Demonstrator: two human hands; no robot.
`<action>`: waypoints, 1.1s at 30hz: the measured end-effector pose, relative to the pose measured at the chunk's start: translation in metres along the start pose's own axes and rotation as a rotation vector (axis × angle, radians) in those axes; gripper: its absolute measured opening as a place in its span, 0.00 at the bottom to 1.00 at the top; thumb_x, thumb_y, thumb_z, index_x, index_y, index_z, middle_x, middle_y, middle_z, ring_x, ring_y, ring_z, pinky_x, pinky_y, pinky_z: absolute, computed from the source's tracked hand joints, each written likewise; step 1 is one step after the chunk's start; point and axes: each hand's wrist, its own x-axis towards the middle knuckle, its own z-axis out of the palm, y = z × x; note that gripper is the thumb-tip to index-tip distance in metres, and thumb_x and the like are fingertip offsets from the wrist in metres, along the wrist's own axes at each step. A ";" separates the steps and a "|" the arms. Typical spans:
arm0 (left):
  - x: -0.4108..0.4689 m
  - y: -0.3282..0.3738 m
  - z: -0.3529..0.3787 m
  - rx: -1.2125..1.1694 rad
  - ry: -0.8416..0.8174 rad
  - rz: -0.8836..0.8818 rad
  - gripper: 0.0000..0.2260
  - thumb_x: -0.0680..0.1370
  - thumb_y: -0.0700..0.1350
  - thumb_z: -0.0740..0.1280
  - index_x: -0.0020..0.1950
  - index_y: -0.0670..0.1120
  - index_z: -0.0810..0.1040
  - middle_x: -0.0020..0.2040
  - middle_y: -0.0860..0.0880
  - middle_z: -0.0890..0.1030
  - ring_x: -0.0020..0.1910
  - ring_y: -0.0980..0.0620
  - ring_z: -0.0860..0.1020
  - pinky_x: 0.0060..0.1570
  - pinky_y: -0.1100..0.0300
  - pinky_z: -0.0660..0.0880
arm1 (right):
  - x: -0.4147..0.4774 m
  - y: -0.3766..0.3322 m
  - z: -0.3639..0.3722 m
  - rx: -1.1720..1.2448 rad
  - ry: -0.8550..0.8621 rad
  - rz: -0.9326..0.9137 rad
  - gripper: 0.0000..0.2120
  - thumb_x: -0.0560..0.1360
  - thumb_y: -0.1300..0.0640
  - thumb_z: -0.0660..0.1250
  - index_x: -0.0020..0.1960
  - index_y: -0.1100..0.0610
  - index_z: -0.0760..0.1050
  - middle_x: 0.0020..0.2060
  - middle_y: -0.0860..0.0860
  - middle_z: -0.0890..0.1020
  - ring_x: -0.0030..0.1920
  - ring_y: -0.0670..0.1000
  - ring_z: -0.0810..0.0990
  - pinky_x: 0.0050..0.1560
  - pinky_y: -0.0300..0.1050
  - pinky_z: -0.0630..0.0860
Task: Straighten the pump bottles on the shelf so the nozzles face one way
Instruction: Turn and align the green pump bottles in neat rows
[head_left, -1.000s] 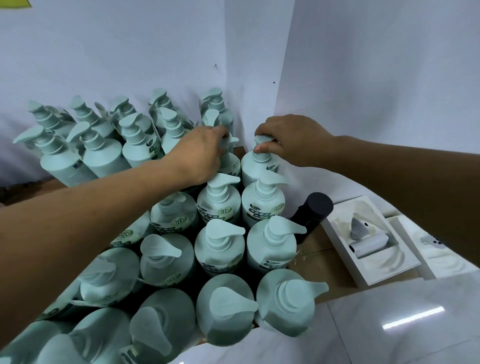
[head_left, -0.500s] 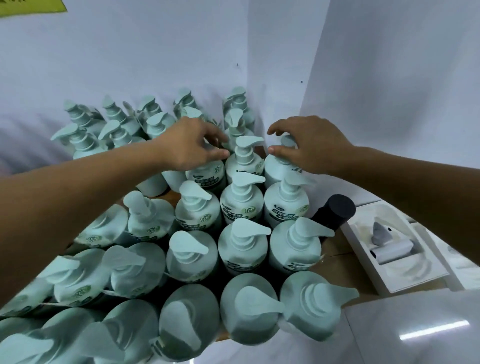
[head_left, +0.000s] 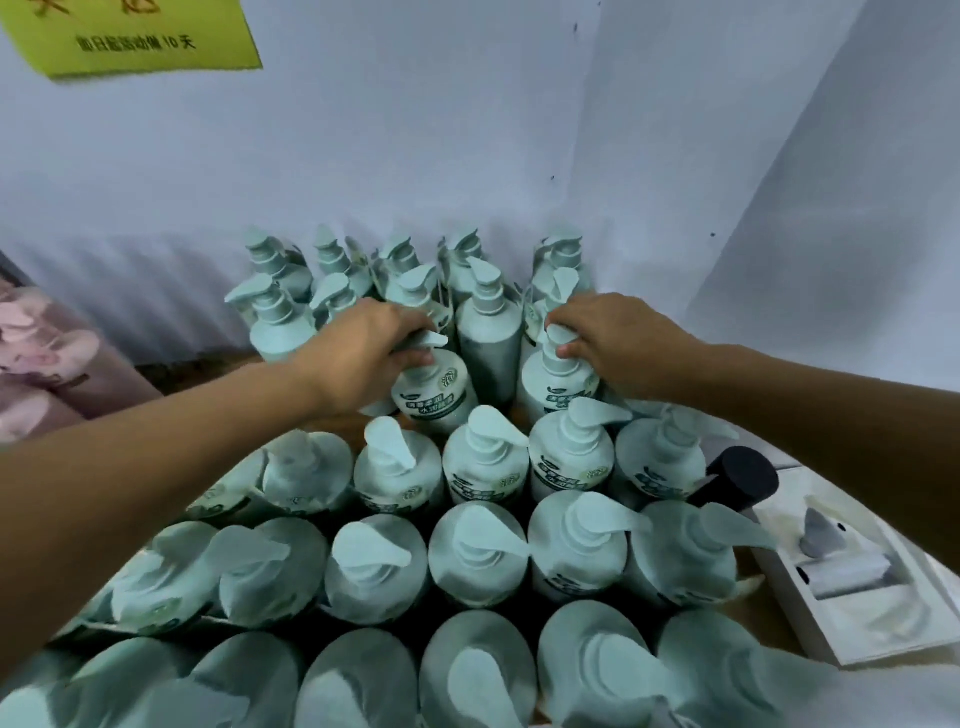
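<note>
A yellow-green sign (head_left: 130, 36) sits at the upper left of the frame. Pale green pump bottles (head_left: 483, 551) crowd a wooden shelf (head_left: 745, 569) across the centre and bottom. They are opaque, so their contents cannot be seen. Most of the front nozzles point right.

Left of centre, the left hand (head_left: 363, 348) curls its fingers round the pump neck of a labelled bottle (head_left: 436, 395). Just right of centre, the right hand (head_left: 618, 338) pinches the pump of a neighbouring bottle (head_left: 558, 384).

At the right, a black-capped container (head_left: 737, 475) stands beside an open white box (head_left: 883, 629) holding a grey piece and a white cylinder.
</note>
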 end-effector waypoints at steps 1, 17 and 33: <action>-0.006 -0.010 -0.004 -0.005 0.027 0.014 0.09 0.77 0.45 0.68 0.49 0.39 0.78 0.37 0.48 0.78 0.37 0.48 0.75 0.38 0.56 0.69 | 0.004 -0.005 -0.002 -0.016 0.007 -0.012 0.13 0.80 0.54 0.62 0.61 0.57 0.74 0.52 0.53 0.77 0.51 0.55 0.76 0.45 0.43 0.63; -0.140 -0.199 -0.088 0.066 0.098 0.016 0.10 0.75 0.43 0.71 0.55 0.42 0.80 0.45 0.44 0.82 0.42 0.43 0.80 0.42 0.56 0.72 | 0.103 -0.159 -0.034 -0.072 0.009 -0.058 0.10 0.78 0.56 0.63 0.57 0.59 0.75 0.46 0.55 0.76 0.47 0.56 0.74 0.47 0.48 0.69; -0.184 -0.266 -0.093 0.107 0.039 -0.125 0.10 0.77 0.45 0.68 0.56 0.42 0.80 0.48 0.43 0.80 0.48 0.42 0.78 0.45 0.56 0.69 | 0.191 -0.287 0.035 0.125 0.078 -0.116 0.09 0.78 0.54 0.64 0.54 0.57 0.74 0.43 0.48 0.70 0.47 0.51 0.70 0.46 0.43 0.60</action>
